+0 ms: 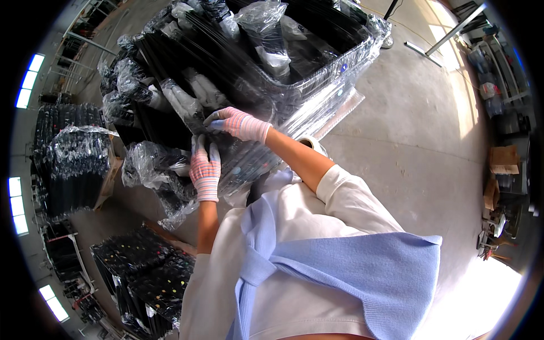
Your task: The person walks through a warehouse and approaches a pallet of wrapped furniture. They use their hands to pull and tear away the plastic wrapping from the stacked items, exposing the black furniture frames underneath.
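My left hand (205,171), in a pink-striped glove with grey fingertips, lies with its fingers stretched out and slightly apart against the lower edge of the plastic-wrapped black parts. Just right of it and a little farther off, my right hand (242,123), gloved the same way, has its fingers bent and drawn together at the near end of a long black part (190,107). What lies between those fingertips is hidden. Clear wrap (146,164) bunches around the part ends left of my left hand. A large black tray-like piece (317,76) under clear film stands beyond both hands.
A roll (311,144) stands near my right forearm. Wrapped black stacks stand at the left (76,158) and lower left (144,272). Concrete floor (396,141) stretches to the right, with a metal stand leg (425,54) and cardboard boxes (503,160) along the far right.
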### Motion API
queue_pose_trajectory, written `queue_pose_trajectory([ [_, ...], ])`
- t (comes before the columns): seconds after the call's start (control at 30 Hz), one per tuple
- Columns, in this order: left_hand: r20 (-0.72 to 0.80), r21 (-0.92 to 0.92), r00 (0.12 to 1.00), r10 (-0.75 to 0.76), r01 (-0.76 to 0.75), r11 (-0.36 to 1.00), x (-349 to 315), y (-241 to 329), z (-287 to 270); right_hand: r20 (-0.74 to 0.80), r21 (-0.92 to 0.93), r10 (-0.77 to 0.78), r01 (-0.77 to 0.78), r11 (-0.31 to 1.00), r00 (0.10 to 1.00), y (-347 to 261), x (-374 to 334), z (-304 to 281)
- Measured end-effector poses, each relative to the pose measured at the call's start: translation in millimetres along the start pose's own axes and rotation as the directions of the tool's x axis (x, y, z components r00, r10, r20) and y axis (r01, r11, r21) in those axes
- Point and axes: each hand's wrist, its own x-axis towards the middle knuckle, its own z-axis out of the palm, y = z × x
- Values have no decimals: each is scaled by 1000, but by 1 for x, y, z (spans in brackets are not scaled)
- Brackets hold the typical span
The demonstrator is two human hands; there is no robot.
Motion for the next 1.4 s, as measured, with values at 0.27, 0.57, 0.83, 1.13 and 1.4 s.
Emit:
queue_pose_trajectory([
  [0.27, 3, -50, 998, -56, 56, 997, -1, 6, -4, 52, -257, -261, 265, 929, 964, 16, 5, -9],
  [0.57, -158, -128, 987, 7, -27, 991, -4, 15, -14, 45, -375, 97, -73, 924, 994, 10, 5, -6],
  [0.83, 41, 42, 972, -233, 231, 972, -3, 13, -10, -9, -578, 28, -28, 816, 1000, 10, 6, -4],
  [1.13, -90, 20, 980, -179, 182, 983, -6, 15, -11, -111, -902, 122, -151, 404, 986, -27, 2, 27],
  [1.4, -160, -5, 958, -236, 238, 971, -8, 19, -14, -186, -802, 137, -231, 551, 973, -18, 7, 18],
])
